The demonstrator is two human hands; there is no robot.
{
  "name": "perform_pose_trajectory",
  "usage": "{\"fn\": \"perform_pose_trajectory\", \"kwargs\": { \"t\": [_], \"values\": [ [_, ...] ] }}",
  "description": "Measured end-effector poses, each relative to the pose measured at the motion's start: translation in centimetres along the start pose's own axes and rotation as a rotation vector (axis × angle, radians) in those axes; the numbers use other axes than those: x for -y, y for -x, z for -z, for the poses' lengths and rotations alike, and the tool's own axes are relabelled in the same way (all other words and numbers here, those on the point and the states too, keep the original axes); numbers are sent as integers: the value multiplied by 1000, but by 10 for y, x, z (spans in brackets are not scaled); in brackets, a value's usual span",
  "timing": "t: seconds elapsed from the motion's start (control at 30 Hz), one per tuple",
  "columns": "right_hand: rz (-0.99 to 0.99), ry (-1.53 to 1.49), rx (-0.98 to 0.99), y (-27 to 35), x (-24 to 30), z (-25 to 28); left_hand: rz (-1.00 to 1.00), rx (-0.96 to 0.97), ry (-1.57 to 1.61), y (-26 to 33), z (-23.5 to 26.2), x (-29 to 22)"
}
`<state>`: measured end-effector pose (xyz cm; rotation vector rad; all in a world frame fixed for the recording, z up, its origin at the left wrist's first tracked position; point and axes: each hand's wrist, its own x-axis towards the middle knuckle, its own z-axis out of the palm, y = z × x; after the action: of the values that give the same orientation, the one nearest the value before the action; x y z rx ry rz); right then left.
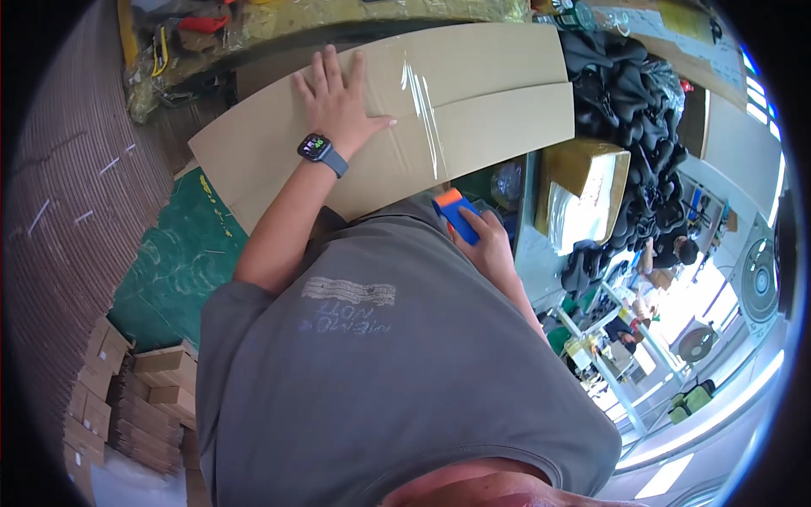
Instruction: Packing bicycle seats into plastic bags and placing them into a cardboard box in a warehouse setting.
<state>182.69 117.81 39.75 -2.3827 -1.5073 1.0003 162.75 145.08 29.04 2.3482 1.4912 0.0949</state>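
A flattened cardboard box point(498, 106) lies across the work surface before me. My left hand point(336, 106) rests palm down on it with fingers spread, a dark smartwatch point(315, 147) on the wrist. Shiny clear tape point(427, 122) runs down the cardboard, right of that hand. My right hand point(488, 243) is closed round a blue and orange tape dispenser point(459, 216), just off the cardboard's near edge. Part of the dispenser is hidden by the fingers.
Tall stacks of flat cardboard point(63, 186) stand on the left, with folded boxes point(165, 372) below. Beyond the box is a tape-covered bench point(279, 25) with a yellow cutter point(160, 49). An open carton point(583, 182) and a black heap point(621, 93) are at right. People work farther off.
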Motion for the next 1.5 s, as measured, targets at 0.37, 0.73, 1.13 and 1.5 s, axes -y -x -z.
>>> {"fn": "perform_pose_trajectory", "kwargs": {
  "t": [0.37,0.73,1.13,1.5],
  "values": [
    [62,198,376,-69,35,40,-16,-129,232,43,20,2],
    [1186,-51,125,-87,215,41,156,-383,1862,210,118,4],
    [1361,260,352,-147,271,-77,868,-1120,1699,230,7,178],
    [1194,424,369,-163,297,-100,924,-556,981,169,-27,201]
  ]
}}
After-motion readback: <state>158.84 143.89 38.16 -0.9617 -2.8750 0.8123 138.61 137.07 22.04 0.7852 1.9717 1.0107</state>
